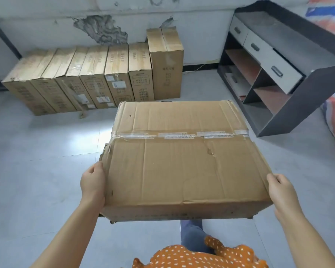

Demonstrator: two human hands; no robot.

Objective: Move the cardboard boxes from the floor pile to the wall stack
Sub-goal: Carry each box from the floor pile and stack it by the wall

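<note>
Your left hand [92, 182] grips the left side of the cardboard box [182, 161] near its front corner, thumb on the top edge and fingers hidden down the side, and your right hand [280, 188] holds the right side the same way. The box hangs in the lower middle of the frame, clear of the floor [37, 151], with its taped seam running across the top.

Both grips sit at the near end, so the far end could dip and the box slide out of your palms. The left edge is already torn and creased; squeezing there may crush it further.

The wall stack [97, 78] stands in a row at upper left and centre, with bare floor between you and it. At upper right the grey cabinet [278, 74] juts towards your path, so swing the box's right corner wide of it.
</note>
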